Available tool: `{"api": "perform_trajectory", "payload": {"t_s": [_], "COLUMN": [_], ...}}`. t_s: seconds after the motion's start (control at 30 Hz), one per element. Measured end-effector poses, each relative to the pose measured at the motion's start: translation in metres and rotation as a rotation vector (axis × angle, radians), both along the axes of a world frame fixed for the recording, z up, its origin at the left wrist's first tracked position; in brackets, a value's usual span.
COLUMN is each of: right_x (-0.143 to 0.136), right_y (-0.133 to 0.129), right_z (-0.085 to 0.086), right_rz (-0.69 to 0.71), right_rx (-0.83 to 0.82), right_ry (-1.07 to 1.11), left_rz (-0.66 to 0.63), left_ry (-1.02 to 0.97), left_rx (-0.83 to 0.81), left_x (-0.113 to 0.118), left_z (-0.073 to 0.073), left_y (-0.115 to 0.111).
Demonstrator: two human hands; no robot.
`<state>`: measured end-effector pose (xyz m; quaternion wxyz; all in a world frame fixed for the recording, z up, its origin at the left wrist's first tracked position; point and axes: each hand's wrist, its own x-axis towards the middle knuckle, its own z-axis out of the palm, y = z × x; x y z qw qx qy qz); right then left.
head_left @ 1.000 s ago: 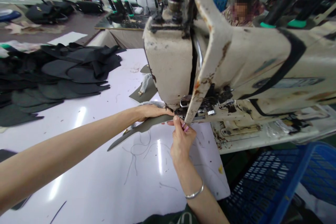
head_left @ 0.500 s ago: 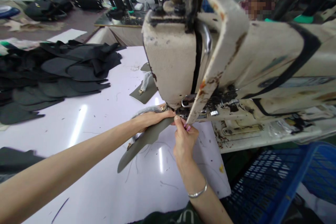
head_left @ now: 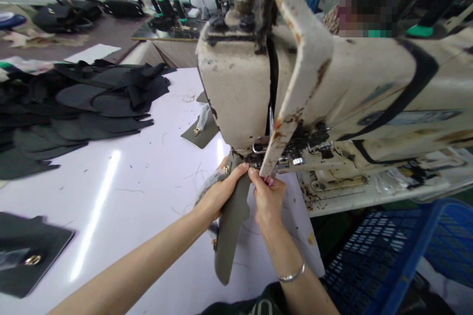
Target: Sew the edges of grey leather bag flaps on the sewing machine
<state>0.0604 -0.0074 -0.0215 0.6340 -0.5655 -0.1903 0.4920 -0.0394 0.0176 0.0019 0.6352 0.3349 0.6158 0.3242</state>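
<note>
A grey-green leather-like bag panel (head_left: 232, 234) lies under the head of a sewing machine (head_left: 236, 88), its long end pointing toward me. My left hand (head_left: 223, 189) grips it along the left side, thumb near the presser foot. Beside that hand, a handle wrapped in clear film (head_left: 207, 188) with gold-coloured fittings runs along the panel. My right hand (head_left: 269, 197) pinches the panel's right edge just in front of the foot, thumb close to the left one. Something small and pink (head_left: 269, 181) shows at its fingers. The needle and the fingertips underneath are hidden.
Dark cut pieces (head_left: 84, 108) are heaped on the white table (head_left: 148, 226) at left. Another panel with a wrapped handle (head_left: 201, 130) lies behind the machine head; a dark one (head_left: 29, 256) is at lower left. A blue basket (head_left: 369, 251) stands at right. A person sits beyond the machine.
The panel has swung round, its free end moving from lower left to almost straight toward me. My left hand and forearm have turned with it; my right hand has shifted slightly right.
</note>
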Motion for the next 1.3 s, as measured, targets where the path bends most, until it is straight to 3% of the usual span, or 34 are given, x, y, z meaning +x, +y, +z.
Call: {"api": "perform_trajectory", "payload": {"t_s": [0.23,0.43,0.7,0.87,1.0,1.13,1.2,1.3], "right_x": [0.017,0.029,0.034,0.036,0.037,0.038,0.038,0.038], "right_y": [0.0,-0.001,0.002,0.003,-0.004,-0.012,-0.014,-0.016], "right_z": [0.002,0.0,0.006,0.001,-0.003,0.004,0.01,0.012], "right_rz": [0.086,0.187,0.212,0.257,0.317,0.365,0.367,0.36], "right_rx": [-0.049,-0.056,-0.004,0.053,0.018,-0.026,-0.032,-0.029], "right_ry": [-0.017,-0.058,-0.07,-0.015,-0.021,0.004,0.031,0.04], "left_rz": [0.238,0.276,0.349,0.359,0.332,0.208,0.142,-0.006], "left_ry": [-0.157,-0.159,-0.218,-0.189,-0.162,-0.234,-0.208,-0.012], "left_rx": [0.114,0.002,0.12,0.218,0.15,-0.022,0.068,0.206], "left_x": [0.028,0.037,0.044,0.046,0.046,0.041,0.029,-0.003], "left_z": [-0.006,-0.014,-0.011,-0.009,-0.01,0.006,0.021,0.039], "left_y": [-0.02,-0.025,-0.02,-0.01,-0.006,-0.033,-0.061,-0.101]}}
